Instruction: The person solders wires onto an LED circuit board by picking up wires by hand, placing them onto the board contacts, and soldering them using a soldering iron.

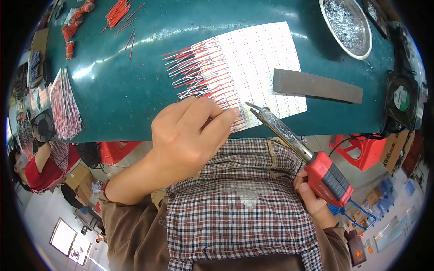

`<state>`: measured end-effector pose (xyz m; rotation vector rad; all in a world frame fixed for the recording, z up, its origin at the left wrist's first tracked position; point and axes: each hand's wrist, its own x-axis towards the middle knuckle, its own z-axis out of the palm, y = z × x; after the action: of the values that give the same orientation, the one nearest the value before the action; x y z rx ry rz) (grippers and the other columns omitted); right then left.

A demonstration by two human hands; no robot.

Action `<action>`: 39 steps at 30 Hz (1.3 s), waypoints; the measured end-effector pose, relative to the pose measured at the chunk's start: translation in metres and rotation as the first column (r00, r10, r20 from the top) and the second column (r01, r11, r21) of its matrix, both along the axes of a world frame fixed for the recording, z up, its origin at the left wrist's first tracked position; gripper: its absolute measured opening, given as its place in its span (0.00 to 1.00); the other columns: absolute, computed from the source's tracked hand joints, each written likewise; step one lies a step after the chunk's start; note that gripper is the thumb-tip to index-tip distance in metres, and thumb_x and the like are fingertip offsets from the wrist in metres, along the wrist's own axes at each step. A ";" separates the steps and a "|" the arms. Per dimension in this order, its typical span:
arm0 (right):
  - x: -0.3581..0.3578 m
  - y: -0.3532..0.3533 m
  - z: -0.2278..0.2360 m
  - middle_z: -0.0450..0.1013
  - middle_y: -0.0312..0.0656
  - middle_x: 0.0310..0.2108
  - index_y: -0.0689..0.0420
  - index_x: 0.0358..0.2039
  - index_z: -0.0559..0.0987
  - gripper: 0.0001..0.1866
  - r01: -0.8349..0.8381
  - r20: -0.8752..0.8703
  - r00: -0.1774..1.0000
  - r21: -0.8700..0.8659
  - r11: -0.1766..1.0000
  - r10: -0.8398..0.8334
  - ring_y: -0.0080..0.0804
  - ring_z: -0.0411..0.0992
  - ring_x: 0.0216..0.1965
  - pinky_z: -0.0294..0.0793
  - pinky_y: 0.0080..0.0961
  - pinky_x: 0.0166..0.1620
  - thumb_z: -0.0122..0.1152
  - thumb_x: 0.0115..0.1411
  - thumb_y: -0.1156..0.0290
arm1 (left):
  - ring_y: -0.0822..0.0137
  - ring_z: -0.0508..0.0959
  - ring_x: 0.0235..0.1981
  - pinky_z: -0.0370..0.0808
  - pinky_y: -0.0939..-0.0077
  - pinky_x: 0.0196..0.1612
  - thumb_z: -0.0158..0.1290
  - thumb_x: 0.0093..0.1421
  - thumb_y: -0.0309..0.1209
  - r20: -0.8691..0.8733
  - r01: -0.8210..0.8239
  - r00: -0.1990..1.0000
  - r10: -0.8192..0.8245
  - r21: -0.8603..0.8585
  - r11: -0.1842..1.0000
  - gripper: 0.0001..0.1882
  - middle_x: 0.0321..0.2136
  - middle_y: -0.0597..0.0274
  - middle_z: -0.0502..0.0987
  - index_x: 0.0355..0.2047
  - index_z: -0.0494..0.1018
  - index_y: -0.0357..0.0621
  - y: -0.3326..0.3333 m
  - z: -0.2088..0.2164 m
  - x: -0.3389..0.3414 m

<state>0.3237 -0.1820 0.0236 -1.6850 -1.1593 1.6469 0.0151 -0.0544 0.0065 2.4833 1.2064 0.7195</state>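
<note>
A white LED circuit board panel lies on the green table, with rows of small yellowish chips. Red and white wires stick out in a fringe from its left side. My left hand is closed in a pinch over the panel's near left corner, at a wire there that the fingers mostly hide. In my right hand is a soldering iron with a red and black handle. Its tip, with a thin feed tube alongside, hovers over the panel just right of my left fingertips. A dark flat metal bar rests across the panel's right edge.
A round metal pan of solder scraps stands at the back right, with a black fan nearer. At left lie a red and white wire bundle and loose red wires. Another person sits far left. Red stools stand below.
</note>
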 end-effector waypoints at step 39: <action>-0.003 0.005 -0.002 0.76 0.40 0.25 0.61 0.33 0.82 0.06 -0.033 0.021 0.999 0.095 0.995 0.031 0.33 0.76 0.26 0.75 0.28 0.33 0.69 0.58 0.72 | 0.66 0.75 0.22 0.70 0.74 0.22 0.66 0.41 0.17 0.002 -0.039 0.999 0.039 0.006 0.999 0.19 0.23 0.65 0.72 0.37 0.84 0.41 -0.001 -0.003 -0.001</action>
<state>0.3211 -0.1767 0.0220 -1.6345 -1.2604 1.5708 0.0142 -0.0550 0.0037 2.4701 1.2567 0.7357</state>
